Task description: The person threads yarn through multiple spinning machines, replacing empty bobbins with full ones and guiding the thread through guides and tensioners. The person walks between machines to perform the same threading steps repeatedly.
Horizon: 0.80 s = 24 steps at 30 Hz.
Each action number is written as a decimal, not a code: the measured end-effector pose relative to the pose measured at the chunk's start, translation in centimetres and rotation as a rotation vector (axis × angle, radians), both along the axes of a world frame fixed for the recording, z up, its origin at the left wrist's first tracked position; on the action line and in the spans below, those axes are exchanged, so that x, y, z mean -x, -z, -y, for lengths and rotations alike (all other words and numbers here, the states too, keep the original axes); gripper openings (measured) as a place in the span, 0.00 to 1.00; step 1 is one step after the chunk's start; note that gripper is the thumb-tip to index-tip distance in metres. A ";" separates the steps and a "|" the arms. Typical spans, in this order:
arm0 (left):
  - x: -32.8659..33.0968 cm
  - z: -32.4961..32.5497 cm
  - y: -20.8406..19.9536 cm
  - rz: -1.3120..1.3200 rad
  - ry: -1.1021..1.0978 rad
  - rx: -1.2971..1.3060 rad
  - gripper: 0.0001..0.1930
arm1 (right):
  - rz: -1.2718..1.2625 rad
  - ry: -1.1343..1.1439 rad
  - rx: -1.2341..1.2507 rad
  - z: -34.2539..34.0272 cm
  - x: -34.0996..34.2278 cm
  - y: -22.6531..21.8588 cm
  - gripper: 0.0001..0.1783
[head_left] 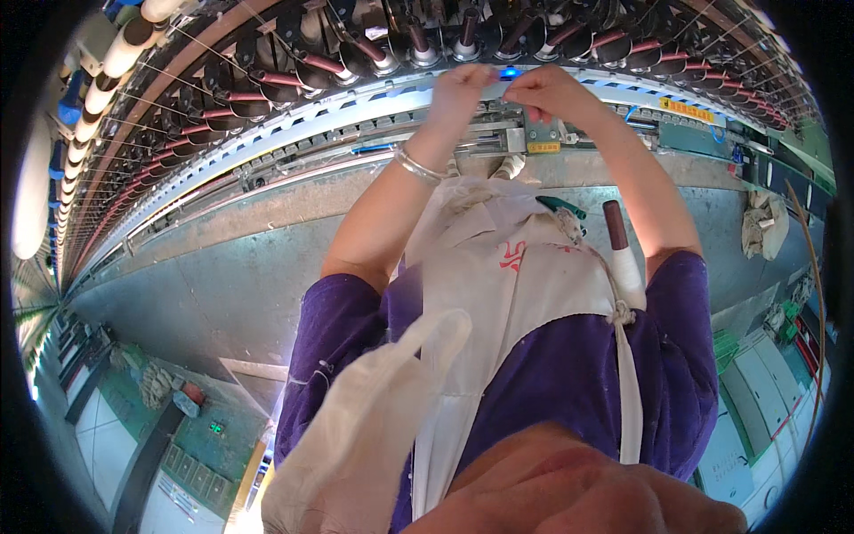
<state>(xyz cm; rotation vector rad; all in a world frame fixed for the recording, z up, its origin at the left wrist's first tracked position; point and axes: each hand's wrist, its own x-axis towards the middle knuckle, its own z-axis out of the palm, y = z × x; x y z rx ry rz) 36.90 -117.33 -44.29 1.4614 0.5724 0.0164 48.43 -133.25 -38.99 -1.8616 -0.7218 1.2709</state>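
At the spinning frame [534,125], both hands — left hand [460,89], right hand [553,89] — pinch shut, contents unclear.

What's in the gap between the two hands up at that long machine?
In the head view, the left hand and right hand nearly meet; between them a small blue light glows on the machine's rail. Any thread there is too fine to see.

A small yellow rectangular label [543,148] sits on the grey machine bracket just below the hands. A longer yellow label strip [687,109] with red markings lies on the machine rail to the right. No packages or screens can be made out.
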 end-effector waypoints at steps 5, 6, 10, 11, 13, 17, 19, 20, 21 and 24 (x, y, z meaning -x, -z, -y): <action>2.8 -4.2 4.2 -0.089 -0.003 -0.816 0.09 | 0.462 0.062 -0.009 -0.5 -2.6 5.1 0.13; 3.2 -4.7 4.7 -0.077 0.008 -0.846 0.10 | 0.783 0.062 -0.057 -1.3 -2.3 6.7 0.14; 3.2 -4.4 5.9 -0.249 -0.005 -0.813 0.11 | 1.090 0.037 0.050 -1.5 -1.6 11.4 0.18; 2.7 -4.1 6.1 -0.266 -0.049 -0.787 0.11 | 1.078 0.017 0.050 -1.1 -1.6 12.1 0.17; 1.5 -3.4 6.6 -0.206 -0.057 -0.828 0.10 | 1.151 0.054 0.097 -0.4 -1.9 13.2 0.16; -1.2 -2.1 6.7 -0.097 -0.340 -0.183 0.04 | 1.338 0.142 0.047 -0.1 -2.8 13.5 0.15; -2.2 -1.2 5.5 -0.077 -0.473 0.204 0.04 | 1.274 0.138 0.106 -0.3 -3.0 12.7 0.15; -2.4 -0.7 4.5 -0.099 -0.502 0.389 0.05 | 1.245 0.148 0.117 -0.1 -2.8 12.0 0.15; -2.7 -0.4 3.3 -0.111 -0.551 0.560 0.07 | 1.171 0.140 0.190 -0.1 -2.5 11.2 0.15; -4.2 3.3 -0.7 0.008 -0.490 0.723 0.07 | 0.228 0.402 0.022 2.0 -1.8 7.6 0.16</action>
